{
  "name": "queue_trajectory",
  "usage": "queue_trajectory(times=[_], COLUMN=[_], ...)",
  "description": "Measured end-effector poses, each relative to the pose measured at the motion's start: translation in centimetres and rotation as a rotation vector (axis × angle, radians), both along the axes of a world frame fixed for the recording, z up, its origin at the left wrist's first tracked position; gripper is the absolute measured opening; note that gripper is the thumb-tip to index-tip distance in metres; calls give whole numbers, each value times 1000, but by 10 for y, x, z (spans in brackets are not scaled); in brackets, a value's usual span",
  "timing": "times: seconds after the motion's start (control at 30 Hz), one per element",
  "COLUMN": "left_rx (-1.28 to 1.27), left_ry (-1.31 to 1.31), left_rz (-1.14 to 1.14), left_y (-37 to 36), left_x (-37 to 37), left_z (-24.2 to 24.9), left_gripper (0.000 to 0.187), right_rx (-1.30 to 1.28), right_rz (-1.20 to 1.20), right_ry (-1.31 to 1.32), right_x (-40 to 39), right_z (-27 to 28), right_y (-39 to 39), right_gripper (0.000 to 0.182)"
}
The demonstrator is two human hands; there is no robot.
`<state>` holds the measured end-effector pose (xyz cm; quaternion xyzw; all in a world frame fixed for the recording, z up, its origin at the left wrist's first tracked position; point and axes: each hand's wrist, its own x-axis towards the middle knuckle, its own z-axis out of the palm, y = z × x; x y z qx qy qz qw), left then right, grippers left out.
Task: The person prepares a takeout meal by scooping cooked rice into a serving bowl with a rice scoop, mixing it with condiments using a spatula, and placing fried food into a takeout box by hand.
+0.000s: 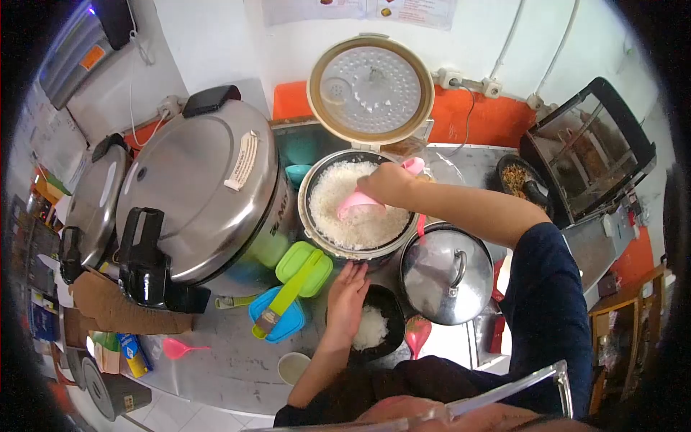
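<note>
My right hand (389, 184) is closed round a pink rice scoop (358, 204), whose bowl is down in the white rice (332, 189). The rice fills the pot of an open rice cooker (305, 214), with its round lid (374, 86) raised behind. My left hand (348, 295) lies with fingers stretched out at the front of the cooker, apparently touching it. Just beside that hand is a black bowl (392, 317) holding a smaller heap of rice (371, 328), partly hidden by the hand.
Left stands a large steel rice cooker (194, 187). Green (294, 268) and blue (286, 325) containers sit before it. A lidded pot (439, 273), a pink ladle (417, 334) and a white cup (294, 367) are close by. A glass-fronted case (583, 151) stands right.
</note>
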<state>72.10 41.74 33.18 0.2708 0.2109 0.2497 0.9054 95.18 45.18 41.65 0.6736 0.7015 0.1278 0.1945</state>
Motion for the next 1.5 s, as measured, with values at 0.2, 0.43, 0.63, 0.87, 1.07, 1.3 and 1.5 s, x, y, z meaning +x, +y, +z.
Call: queue_trajectory(times=[0.2,0.43,0.63,0.87,1.07,1.3,1.5], left_rx=[-35,-57,-65,40,381,517,561], left_ry=[-36,-97,-136,1,134,409,338], left_rz=[-10,23,11,-20,-20,-25,-63], left_y=[6,6,7,7,-22,-48,-61], left_x=[3,7,8,-41,-119,-168,-175], left_z=[0,-7,-10,-2,-30,-46,-46], left_gripper=[55,48,47,41,21,17,17], right_rx=[-185,-424,-541,-396,-67,-240,13], right_rz=[-111,-103,-140,205,-128,-752,-597], right_ry=[180,229,334,924,1190,1205,792], right_x=[-1,-13,-1,75,33,-75,-146], right_z=[7,20,10,-57,25,67,-11], right_y=[-15,-6,2,17,-37,-127,-168], right_gripper=[16,25,31,45,47,29,33])
